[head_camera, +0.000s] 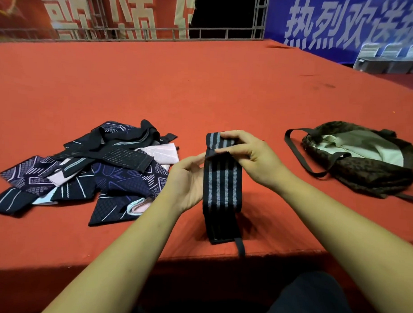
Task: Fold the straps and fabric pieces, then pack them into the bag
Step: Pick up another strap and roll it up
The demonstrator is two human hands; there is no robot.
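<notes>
A black strap with grey stripes (220, 187) is held upright over the red carpeted platform near its front edge, its top end folded over. My left hand (188, 179) pinches the strap's left edge near the fold. My right hand (250, 153) grips the folded top from the right. The strap's lower end lies on the platform with a thin loop hanging over the edge. A pile of dark patterned fabric pieces and straps (95, 169) lies to the left. An open dark bag (362, 159) with a pale lining lies to the right.
The red platform (203, 86) stretches far back to a metal railing (144, 34) with red and blue banners. Its front edge runs just below my hands. The bag's black shoulder strap (299, 155) loops out toward my right hand. Grey seats (391, 59) stand at the far right.
</notes>
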